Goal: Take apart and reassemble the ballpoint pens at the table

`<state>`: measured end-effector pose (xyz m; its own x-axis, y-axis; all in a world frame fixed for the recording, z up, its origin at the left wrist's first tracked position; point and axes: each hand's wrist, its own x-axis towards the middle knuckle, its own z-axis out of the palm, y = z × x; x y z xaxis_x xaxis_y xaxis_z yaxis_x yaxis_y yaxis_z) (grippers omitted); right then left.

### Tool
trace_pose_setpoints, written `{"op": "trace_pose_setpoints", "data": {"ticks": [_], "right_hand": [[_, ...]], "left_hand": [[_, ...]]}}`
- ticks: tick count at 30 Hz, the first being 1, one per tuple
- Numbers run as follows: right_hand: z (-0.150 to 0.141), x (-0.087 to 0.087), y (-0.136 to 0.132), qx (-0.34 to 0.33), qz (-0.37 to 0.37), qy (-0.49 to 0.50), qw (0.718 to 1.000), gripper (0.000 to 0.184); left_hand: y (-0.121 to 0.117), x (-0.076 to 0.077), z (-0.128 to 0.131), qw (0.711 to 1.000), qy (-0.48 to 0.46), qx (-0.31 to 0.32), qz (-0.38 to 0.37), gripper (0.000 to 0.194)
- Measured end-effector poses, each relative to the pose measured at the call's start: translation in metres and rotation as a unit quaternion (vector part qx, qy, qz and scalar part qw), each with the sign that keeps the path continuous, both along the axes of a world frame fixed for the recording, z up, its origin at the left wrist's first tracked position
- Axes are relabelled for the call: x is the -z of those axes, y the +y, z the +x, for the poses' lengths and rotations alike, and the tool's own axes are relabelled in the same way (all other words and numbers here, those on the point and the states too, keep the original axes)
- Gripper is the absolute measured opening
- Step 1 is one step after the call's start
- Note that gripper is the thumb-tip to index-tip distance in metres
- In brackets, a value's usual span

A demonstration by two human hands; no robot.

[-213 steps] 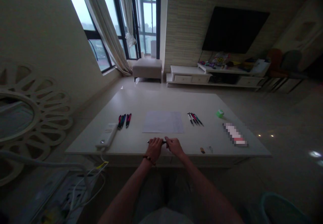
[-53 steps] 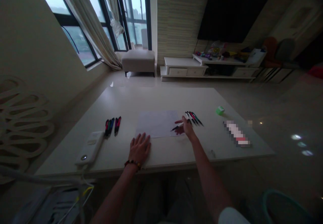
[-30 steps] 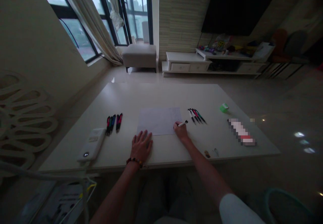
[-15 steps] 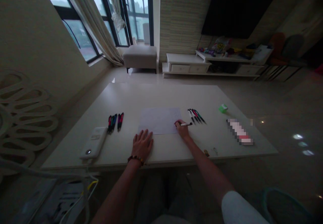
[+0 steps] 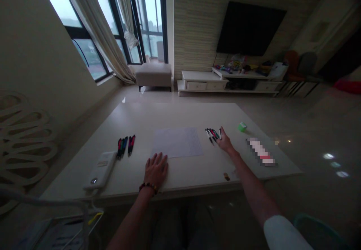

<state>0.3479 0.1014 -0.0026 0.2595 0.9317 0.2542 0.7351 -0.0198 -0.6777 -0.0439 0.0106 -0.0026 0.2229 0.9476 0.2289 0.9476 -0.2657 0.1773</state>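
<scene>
Two hands open, nothing clearly pinched: right hand (image 5: 226,140) loosely spread, fingertips at a bunch of pens (image 5: 212,135) just right of the paper sheet (image 5: 177,142); pens light, stiff, roll-prone, best pinched mid-barrel; left hand (image 5: 156,170) flat beside the sheet.

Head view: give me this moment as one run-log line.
left hand: flat on white table, at paper sheet corner | right hand: at pens, grip unclear

The room is dim, with grey daylight coming only from the windows (image 5: 149,17) far beyond the left hand (image 5: 156,171). Glare spots mark the floor (image 5: 328,163) right of the right hand (image 5: 225,143); the wide lens bends the edges, and the darkest corners are perhaps underexposed.
</scene>
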Motion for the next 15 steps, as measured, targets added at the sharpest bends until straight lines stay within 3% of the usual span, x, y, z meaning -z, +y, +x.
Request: {"op": "trace_pose_setpoints", "data": {"ticks": [7, 15], "right_hand": [[0.043, 0.007, 0.03, -0.028, -0.057, -0.118, 0.991, 0.061], [0.053, 0.016, 0.036, -0.024, -0.086, -0.15, 0.985, 0.041]], "left_hand": [[-0.001, 0.0, 0.0, 1.0, -0.009, -0.001, 0.005, 0.041], [-0.002, -0.002, -0.001, 1.0, -0.027, 0.004, 0.001, 0.041]]}}
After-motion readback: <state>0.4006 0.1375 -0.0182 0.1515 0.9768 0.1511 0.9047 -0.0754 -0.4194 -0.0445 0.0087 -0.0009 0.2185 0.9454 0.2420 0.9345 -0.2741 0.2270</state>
